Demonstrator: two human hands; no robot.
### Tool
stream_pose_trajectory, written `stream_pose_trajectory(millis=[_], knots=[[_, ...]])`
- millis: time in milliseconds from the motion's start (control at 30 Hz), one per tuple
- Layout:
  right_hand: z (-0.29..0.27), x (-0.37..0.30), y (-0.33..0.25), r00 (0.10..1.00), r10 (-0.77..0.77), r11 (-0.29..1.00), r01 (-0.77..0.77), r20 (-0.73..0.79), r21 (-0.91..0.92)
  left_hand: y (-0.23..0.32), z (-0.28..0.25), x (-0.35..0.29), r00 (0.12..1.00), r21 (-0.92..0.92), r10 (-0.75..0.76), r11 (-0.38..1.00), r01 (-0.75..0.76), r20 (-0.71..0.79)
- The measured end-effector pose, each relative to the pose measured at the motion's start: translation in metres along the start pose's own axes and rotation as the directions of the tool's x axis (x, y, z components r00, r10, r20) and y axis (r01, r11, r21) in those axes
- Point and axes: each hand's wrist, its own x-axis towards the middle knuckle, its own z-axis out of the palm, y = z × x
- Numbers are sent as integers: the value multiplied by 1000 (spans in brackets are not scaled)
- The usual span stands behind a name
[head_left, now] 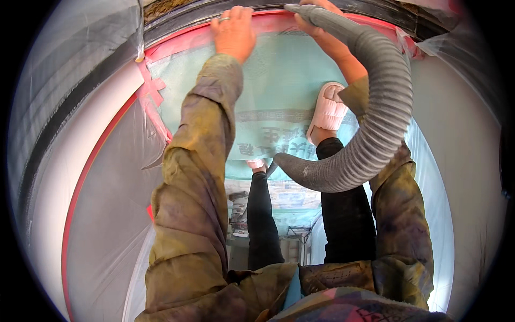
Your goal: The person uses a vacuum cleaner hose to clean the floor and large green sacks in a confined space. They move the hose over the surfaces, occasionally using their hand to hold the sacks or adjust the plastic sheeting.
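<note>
Where the grey hose [389, 102] loops on the right, a snag on my leg [346, 228] could lift the far pink tape [179, 42]. My left hand [234, 34]: fingers extended at that edge. Right hand [325, 38]: by the hose's far end; grip part-hidden, I cannot tell.

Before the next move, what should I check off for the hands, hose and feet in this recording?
1. Left hand placed: ok, at the edge with pink tape.
2. Right hand on the gray hose: ok, its grip is around the narrow end.
3. Right grip fully visible: not ok, the hose covers part of it.
4. Hose clear of the right leg: cannot tell, it crosses in front of it in this view.
5. Left slipper footing: cannot tell, only a small part shows.
</note>
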Motion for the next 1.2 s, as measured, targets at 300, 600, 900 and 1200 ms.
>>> stream_pose_trajectory(millis=[300,600,900,1200], knots=[[96,28,-28,933,-301,807,360,-199,468,-106,-24,-31,998,125,-54,991,50,23],[113,44,-62,910,-381,853,414,-164,319,-115,-27,-50,989,-200,-105,976,83,-104],[124,41,-48,913,-308,839,393,-266,377,-134,-25,-71,981,28,-174,984,177,-80],[187,73,-126,757,-642,742,654,-121,149,-217,53,-127,946,136,-170,968,213,-275]])
